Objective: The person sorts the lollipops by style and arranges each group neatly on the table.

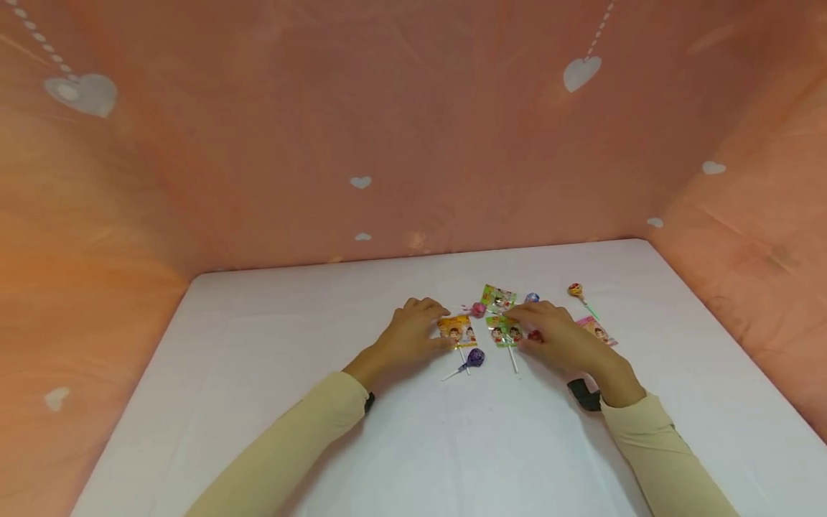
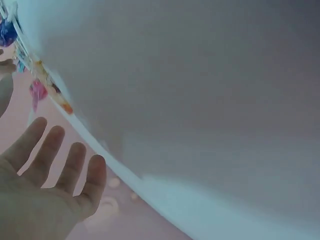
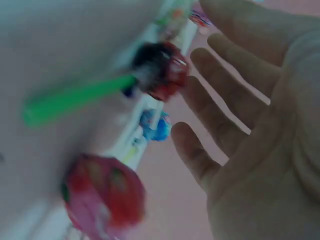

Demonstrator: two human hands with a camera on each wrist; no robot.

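Observation:
Several wrapped lollipops lie in a loose cluster on a white table [image 1: 258, 373]. My left hand [image 1: 418, 327] lies flat with its fingertips at an orange flat lollipop [image 1: 457, 332]; in the left wrist view the left hand [image 2: 47, 170] shows straight, spread fingers and holds nothing. My right hand [image 1: 548, 329] rests over a green flat lollipop [image 1: 505, 330] and a red round lollipop [image 1: 535, 335]. The right wrist view shows the right hand [image 3: 235, 115] with an open palm, next to the red round lollipop [image 3: 102, 200], a blue lollipop [image 3: 154, 125] and a dark red lollipop [image 3: 162, 70] on a green stick.
Around the hands lie a purple lollipop [image 1: 474, 357], a pink round one [image 1: 478, 309], a second green flat one [image 1: 499, 297], a blue one [image 1: 532, 297], a yellow-red one [image 1: 576, 290] and a pink flat one [image 1: 596, 330]. Pink cloth walls [image 1: 388, 129] with white hearts enclose the table.

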